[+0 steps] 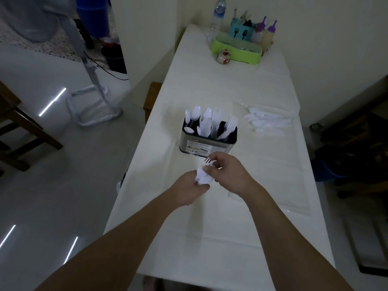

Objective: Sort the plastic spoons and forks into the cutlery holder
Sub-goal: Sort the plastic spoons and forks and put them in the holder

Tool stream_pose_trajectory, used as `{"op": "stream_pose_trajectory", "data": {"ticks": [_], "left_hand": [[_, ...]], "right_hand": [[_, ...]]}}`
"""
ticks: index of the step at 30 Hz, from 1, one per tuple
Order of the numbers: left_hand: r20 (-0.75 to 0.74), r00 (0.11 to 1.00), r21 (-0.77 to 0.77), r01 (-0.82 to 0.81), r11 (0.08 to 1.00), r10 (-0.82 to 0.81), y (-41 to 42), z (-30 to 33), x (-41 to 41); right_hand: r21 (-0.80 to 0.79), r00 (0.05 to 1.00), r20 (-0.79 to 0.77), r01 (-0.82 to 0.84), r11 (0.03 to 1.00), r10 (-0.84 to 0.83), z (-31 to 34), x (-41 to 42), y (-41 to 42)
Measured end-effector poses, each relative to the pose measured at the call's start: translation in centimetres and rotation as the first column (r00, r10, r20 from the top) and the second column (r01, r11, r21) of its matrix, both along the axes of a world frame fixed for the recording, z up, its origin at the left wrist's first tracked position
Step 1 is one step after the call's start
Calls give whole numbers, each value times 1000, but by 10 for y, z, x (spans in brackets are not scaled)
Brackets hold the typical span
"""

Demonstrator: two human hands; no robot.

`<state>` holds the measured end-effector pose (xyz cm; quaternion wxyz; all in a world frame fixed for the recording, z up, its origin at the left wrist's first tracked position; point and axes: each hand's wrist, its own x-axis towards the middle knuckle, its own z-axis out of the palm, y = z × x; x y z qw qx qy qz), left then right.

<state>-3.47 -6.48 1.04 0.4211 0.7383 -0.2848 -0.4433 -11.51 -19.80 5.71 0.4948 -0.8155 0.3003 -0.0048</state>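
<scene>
Fork in hand: your right hand (225,173) pinches a white plastic fork (210,161) near its head. The tines point up and to the left, toward the cutlery holder (207,139); how the handle runs below them you cannot tell, as it is hidden under your fingers.
Bundle: your left hand (189,191) has its fingers curled round a bunch of white plastic cutlery (202,177), which sticks up out of the fist toward your right hand. Whether these are forks, spoons or both cannot be told.
Hands: the two meet just in front of the holder, above the white table (241,217), with your right fingertips touching the top of the bunch.
Holder: a metal box with a dark inside and a printed label on the near face, standing upright near the left edge of the table.
Sorted spoons: the spoons in the holder (199,120) stand bowl-up in the left and middle sections.
Sorted forks: the forks in the holder (230,124) stand tines-up at the right end.
Loose spoons: a pile of loose spoons (266,122) lies flat to the right of the holder, well apart from it, long axes running roughly left to right.
Far end: a water bottle (218,15), a green tray (237,51) and two purple-capped bottles (266,30) stand by the wall.
</scene>
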Motion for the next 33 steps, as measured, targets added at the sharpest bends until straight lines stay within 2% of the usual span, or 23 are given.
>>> {"op": "stream_pose_trajectory", "data": {"ticks": [2,6,12,17,19,22,27,31,33], "left_hand": [[79,997,-46,24,999,-20,-5,-1,1],[175,984,-66,41,997,-29,-16,-1,-1],[319,947,10,21,1000,-23,-36,8,0],[129,985,-61,121,991,-112,-48,20,0],[122,985,-87,137,987,-126,-53,20,-1],[259,963,-37,86,996,-74,-67,22,-3],[491,871,-59,12,998,18,-89,26,-9],[597,793,-135,-48,990,119,-107,30,-17],[629,764,-154,-58,986,143,-115,33,-19]], "right_hand": [[64,999,-26,-21,998,23,8,-2,-1],[10,999,-20,28,1000,-28,18,-4,-11],[-52,996,25,87,995,-86,29,-13,-21],[53,1000,-2,-30,998,30,41,-24,-38],[18,1000,-5,-27,999,27,43,-26,-45],[-58,1000,8,29,998,-28,44,-29,-52],[62,985,54,159,985,-163,48,-28,-71],[-82,960,43,280,957,-277,51,-24,-85],[-88,949,59,313,946,-309,54,-19,-91]]}}
